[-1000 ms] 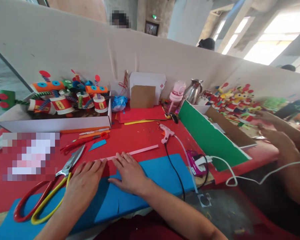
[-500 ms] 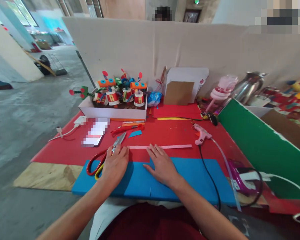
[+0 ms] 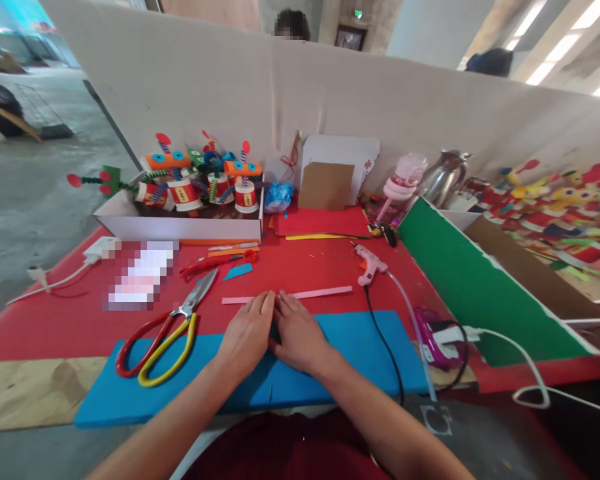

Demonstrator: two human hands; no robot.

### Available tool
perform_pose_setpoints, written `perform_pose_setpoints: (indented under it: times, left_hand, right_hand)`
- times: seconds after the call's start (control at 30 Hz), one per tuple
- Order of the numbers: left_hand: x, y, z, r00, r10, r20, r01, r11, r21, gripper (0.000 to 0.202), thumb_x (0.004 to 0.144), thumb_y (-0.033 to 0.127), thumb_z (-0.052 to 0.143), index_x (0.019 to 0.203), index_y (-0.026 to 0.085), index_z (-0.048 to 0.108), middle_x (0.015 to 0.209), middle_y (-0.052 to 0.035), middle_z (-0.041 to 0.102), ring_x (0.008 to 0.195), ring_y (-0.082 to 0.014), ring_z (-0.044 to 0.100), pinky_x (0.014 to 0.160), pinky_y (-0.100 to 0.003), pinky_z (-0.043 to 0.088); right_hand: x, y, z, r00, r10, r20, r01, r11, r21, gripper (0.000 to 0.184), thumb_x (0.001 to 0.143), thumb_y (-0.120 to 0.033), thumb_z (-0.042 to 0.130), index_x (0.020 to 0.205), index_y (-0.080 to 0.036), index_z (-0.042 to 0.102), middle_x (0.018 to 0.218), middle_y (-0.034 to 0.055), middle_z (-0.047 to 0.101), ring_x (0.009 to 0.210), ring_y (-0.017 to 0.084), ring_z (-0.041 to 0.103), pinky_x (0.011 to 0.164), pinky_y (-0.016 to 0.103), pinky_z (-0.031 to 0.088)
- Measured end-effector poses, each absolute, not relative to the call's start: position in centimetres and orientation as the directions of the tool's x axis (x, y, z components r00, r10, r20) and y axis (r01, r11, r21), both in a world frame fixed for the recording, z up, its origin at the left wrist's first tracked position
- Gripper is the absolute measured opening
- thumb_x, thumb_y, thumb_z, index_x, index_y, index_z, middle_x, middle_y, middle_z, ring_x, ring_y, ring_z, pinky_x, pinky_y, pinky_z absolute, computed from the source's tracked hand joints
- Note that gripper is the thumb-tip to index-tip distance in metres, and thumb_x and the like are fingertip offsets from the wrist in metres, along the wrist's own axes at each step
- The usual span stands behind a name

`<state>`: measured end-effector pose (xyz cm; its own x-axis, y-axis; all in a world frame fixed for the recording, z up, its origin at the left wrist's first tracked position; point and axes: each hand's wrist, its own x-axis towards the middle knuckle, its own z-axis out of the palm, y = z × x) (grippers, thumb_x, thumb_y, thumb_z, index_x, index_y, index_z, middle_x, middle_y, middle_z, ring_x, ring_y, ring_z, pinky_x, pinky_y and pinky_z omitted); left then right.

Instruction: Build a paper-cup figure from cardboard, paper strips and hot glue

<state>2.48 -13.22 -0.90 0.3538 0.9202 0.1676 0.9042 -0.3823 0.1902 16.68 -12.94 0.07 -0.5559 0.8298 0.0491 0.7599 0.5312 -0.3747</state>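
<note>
A narrow pink strip (image 3: pixel 325 292) lies across the red table covering. My left hand (image 3: pixel 247 333) rests flat on the strip's middle, fingers stretched out. Right beside it, my right hand (image 3: pixel 300 337) also presses on the strip with extended fingers. The fingertips of both hands nearly meet, hiding the strip's centre; its two ends show on either side. Beneath my palms is a blue board (image 3: pixel 365 347). To the left, large scissors (image 3: pixel 200 293) with one red and one yellow handle lie partly open, with neither hand on them.
A pink glue gun (image 3: pixel 369 263) with its cord lies right of the strip. Behind are a white box (image 3: pixel 205 230) of paper-cup figures, red pliers (image 3: pixel 215 265) and a blue scrap (image 3: pixel 238 271). A phone (image 3: pixel 143 273) lies left; a green box wall (image 3: pixel 480 293) stands right.
My left hand has moved right along the strip to beside my right hand, uncovering the scissors and the strip's left end. The head view has turned to the right.
</note>
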Motion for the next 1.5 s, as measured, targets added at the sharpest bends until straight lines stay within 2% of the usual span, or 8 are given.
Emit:
perform_pose_setpoints:
  times: [0.13, 0.27, 0.53, 0.83, 1.03, 1.17, 1.27, 1.5]
  left_hand:
    - [2.3, -13.4, -1.6, 0.441, 0.866, 0.238, 0.884, -0.465, 0.053, 0.053, 0.081, 0.002, 0.036, 0.133, 0.006, 0.046, 0.130, -0.0199, 0.058, 0.121, -0.0262, 0.056, 0.101, -0.041, 0.047]
    - [2.3, -13.6, -2.3, 0.487, 0.815, 0.316, 0.868, -0.493, -0.066, 0.049, 0.083, 0.002, 0.034, 0.129, 0.004, 0.053, 0.128, -0.0196, 0.060, 0.121, -0.0280, 0.057, 0.099, -0.041, 0.049]
    - [2.0, -13.7, -2.5, 0.531, 0.784, 0.322, 0.846, -0.514, -0.144, 0.050, 0.082, -0.001, 0.031, 0.122, 0.002, 0.060, 0.125, -0.0199, 0.063, 0.120, -0.0291, 0.057, 0.097, -0.041, 0.050]
    - [2.2, -13.8, -2.0, 0.527, 0.790, 0.313, 0.850, -0.499, -0.170, 0.051, 0.082, -0.002, 0.030, 0.122, 0.004, 0.061, 0.126, -0.0180, 0.063, 0.119, -0.0280, 0.058, 0.096, -0.040, 0.050]
    - [2.0, -13.6, -1.7, 0.538, 0.788, 0.300, 0.842, -0.519, -0.148, 0.052, 0.081, -0.003, 0.032, 0.123, 0.004, 0.061, 0.126, -0.0172, 0.063, 0.118, -0.0275, 0.058, 0.099, -0.041, 0.047]
    - [2.1, -13.6, -1.7, 0.524, 0.802, 0.285, 0.851, -0.507, -0.138, 0.052, 0.080, -0.003, 0.032, 0.123, 0.006, 0.061, 0.127, -0.0162, 0.063, 0.119, -0.0254, 0.058, 0.099, -0.038, 0.047]
    - [2.1, -13.6, -1.8, 0.512, 0.808, 0.292, 0.858, -0.499, -0.121, 0.052, 0.081, -0.003, 0.032, 0.122, 0.007, 0.061, 0.125, -0.0166, 0.063, 0.119, -0.0248, 0.058, 0.099, -0.038, 0.047]
    - [1.9, -13.7, -2.2, 0.508, 0.804, 0.308, 0.857, -0.508, -0.087, 0.048, 0.082, 0.002, 0.035, 0.123, 0.006, 0.060, 0.126, -0.0183, 0.062, 0.119, -0.0276, 0.057, 0.099, -0.042, 0.047]
  right_hand:
    - [17.6, -12.8, 0.3, -0.591, 0.806, 0.012, 0.746, 0.552, -0.373, 0.070, 0.087, -0.034, 0.053, 0.147, -0.005, 0.031, 0.149, 0.0181, 0.040, 0.143, 0.026, 0.028, 0.119, 0.043, 0.024]
    - [19.1, -12.4, 0.5, -0.599, 0.800, -0.026, 0.753, 0.553, -0.357, 0.060, 0.095, -0.039, 0.042, 0.146, -0.007, 0.035, 0.151, 0.0149, 0.037, 0.144, 0.025, 0.027, 0.119, 0.043, 0.023]
    - [22.8, -11.6, 0.3, -0.601, 0.798, -0.040, 0.765, 0.560, -0.317, 0.055, 0.099, -0.041, 0.034, 0.146, -0.013, 0.035, 0.154, 0.0097, 0.032, 0.145, 0.022, 0.023, 0.120, 0.044, 0.022]
    - [24.9, -11.3, 0.4, -0.564, 0.823, -0.068, 0.800, 0.525, -0.291, 0.053, 0.100, -0.043, 0.029, 0.148, -0.020, 0.032, 0.155, 0.0046, 0.031, 0.145, 0.021, 0.022, 0.120, 0.045, 0.020]
    - [26.6, -11.4, 0.1, -0.442, 0.891, -0.107, 0.875, 0.402, -0.271, 0.056, 0.100, -0.047, 0.026, 0.149, -0.020, 0.030, 0.156, 0.0042, 0.028, 0.146, 0.022, 0.017, 0.120, 0.046, 0.019]
    - [27.1, -11.4, 0.5, -0.320, 0.938, -0.131, 0.931, 0.285, -0.227, 0.063, 0.099, -0.051, 0.024, 0.149, -0.014, 0.030, 0.155, 0.0090, 0.028, 0.145, 0.024, 0.021, 0.119, 0.047, 0.021]
    - [25.4, -12.0, 1.4, -0.235, 0.969, -0.076, 0.958, 0.218, -0.188, 0.072, 0.096, -0.057, 0.027, 0.147, -0.006, 0.032, 0.154, 0.0162, 0.029, 0.145, 0.029, 0.022, 0.118, 0.051, 0.020]
    - [18.9, -14.7, 0.7, -0.497, 0.867, 0.031, 0.826, 0.484, -0.287, 0.069, 0.095, -0.055, 0.034, 0.145, -0.007, 0.037, 0.151, 0.0133, 0.037, 0.144, 0.024, 0.027, 0.120, 0.041, 0.021]
